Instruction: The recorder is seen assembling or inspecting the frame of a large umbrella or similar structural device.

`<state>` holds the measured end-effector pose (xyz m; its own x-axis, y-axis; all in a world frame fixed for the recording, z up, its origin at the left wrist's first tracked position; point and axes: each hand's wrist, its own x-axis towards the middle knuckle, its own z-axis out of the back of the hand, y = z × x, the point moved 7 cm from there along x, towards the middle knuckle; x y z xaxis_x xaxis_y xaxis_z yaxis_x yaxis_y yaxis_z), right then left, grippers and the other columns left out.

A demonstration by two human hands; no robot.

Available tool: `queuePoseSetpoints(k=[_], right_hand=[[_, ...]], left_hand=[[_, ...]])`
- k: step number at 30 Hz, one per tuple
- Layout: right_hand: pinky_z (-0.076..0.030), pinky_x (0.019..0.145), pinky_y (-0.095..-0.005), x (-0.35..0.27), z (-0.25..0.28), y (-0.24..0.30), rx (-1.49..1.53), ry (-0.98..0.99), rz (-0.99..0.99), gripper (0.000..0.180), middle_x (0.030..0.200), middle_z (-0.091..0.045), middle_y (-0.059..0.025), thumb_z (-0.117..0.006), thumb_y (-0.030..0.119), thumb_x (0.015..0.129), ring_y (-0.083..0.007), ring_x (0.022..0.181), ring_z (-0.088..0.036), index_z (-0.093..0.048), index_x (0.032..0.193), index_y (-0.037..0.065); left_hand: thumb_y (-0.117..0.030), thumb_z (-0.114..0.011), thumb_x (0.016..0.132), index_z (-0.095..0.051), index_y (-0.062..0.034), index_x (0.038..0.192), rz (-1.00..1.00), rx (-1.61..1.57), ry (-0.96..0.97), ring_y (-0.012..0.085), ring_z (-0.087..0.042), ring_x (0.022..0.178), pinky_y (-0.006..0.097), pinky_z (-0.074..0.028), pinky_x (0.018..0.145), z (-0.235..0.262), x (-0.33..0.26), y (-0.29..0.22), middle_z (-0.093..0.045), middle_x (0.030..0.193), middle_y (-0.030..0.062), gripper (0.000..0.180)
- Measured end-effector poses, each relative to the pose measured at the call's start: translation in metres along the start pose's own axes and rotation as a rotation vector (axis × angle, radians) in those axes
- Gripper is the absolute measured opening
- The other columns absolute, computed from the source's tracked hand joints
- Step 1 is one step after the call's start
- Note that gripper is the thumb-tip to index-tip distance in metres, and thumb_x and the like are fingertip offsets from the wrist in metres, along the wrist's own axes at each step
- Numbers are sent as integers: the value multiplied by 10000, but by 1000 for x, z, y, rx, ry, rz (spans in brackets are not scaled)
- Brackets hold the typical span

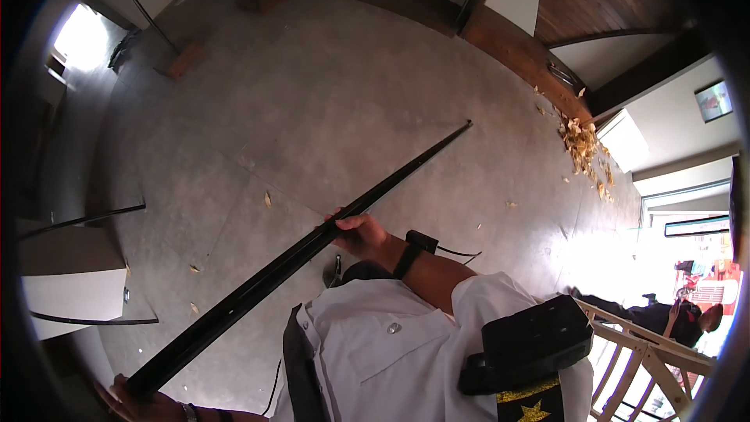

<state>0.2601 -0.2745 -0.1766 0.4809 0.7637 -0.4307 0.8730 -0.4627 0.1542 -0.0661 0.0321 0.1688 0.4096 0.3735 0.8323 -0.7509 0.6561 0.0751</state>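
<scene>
A long, straight black bar (258,280) with a ridge or groove along its length slants across the view, from the lower left to a thin far tip. My right hand (363,236) is closed around its middle, the thumb lying over the top. At the near end, by the lower left rim, my left hand (144,405) grips the bar from beneath. Part of that hand is dark and cut off by the rim, so its fingers show only in part. A black strap with a small box (422,241) sits on my right wrist.
Dry leaves (582,148) are heaped by the wall at right, with a few scattered on the grey floor (312,109). A white cabinet-like piece (74,293) stands at left. A wooden frame (644,352) and another person (672,319) are at the lower right.
</scene>
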Motion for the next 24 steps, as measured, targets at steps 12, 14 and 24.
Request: queuePoseSetpoints(k=[12, 14, 24], right_hand=[[-456, 917, -401, 3, 1, -6, 41, 41, -22, 248, 1022, -599, -55, -626, -29, 724, -279, 1026, -577, -577, 924, 110], [-451, 928, -408, 4, 1, -6, 49, 48, -23, 252, 1023, -599, -55, -625, -32, 725, -289, 1038, -574, -578, 929, 108], [-413, 972, -440, 0, -6, -4, 94, 114, -26, 286, 1021, -595, -62, -605, -66, 727, -332, 1112, -530, -571, 961, 94]], left_hand=[[-208, -563, 876, -610, 0, 1051, 726, -1043, -403, 142, -532, 633, 272, -425, 534, 11, 8, -31, -616, 825, 84, 276], [-252, -541, 891, -620, 14, 1025, 718, -1086, -370, 152, -527, 608, 268, -419, 526, 9, 7, -42, -627, 851, 99, 309], [-278, -410, 971, -601, 60, 1020, 592, -1018, -189, 221, -614, 660, 314, -511, 566, 4, 0, -78, -641, 899, 167, 392]])
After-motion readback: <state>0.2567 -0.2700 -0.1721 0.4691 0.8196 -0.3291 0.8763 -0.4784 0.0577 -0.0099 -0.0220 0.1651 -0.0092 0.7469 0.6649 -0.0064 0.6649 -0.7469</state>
